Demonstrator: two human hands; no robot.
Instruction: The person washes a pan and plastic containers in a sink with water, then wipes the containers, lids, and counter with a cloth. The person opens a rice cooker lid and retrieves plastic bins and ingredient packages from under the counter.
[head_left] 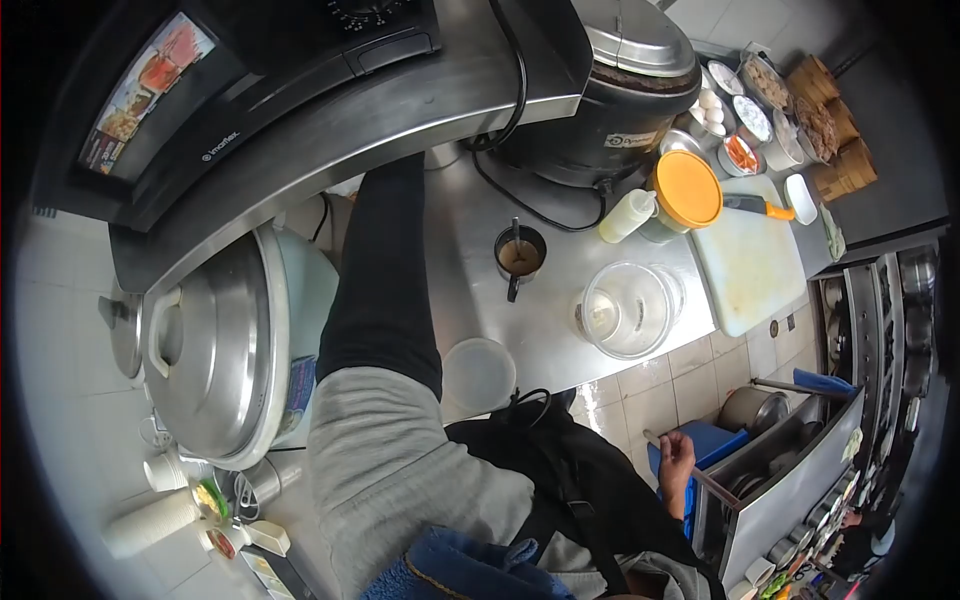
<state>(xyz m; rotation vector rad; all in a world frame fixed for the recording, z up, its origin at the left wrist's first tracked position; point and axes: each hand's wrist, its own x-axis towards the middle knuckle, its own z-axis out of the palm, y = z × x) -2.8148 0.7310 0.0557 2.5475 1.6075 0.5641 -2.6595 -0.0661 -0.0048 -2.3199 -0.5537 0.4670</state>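
Observation:
My left arm, in a grey and black sleeve [385,270], reaches forward under the metal shelf [440,120]. The shelf hides my left hand. Down at the right, my right hand [677,462] is closed beside the metal cart [740,505], its fingers curled near a pale bar end; what they hold is not clear. On the steel counter [460,220], a dark mug [512,282] contains brown liquid and a spoon. Nearby stand a clear plastic tub [645,325] and a squeeze bottle [628,216]. A round translucent lid [479,374] lies close to my left sleeve.
A microwave [230,110] sits on the shelf. Beyond the counter is a large black lidded pot [590,125] with a cable. An orange-lidded container [687,190], a cutting board [748,265] and a knife [765,207] are at right. A big steel-lidded vessel [215,345] stands left.

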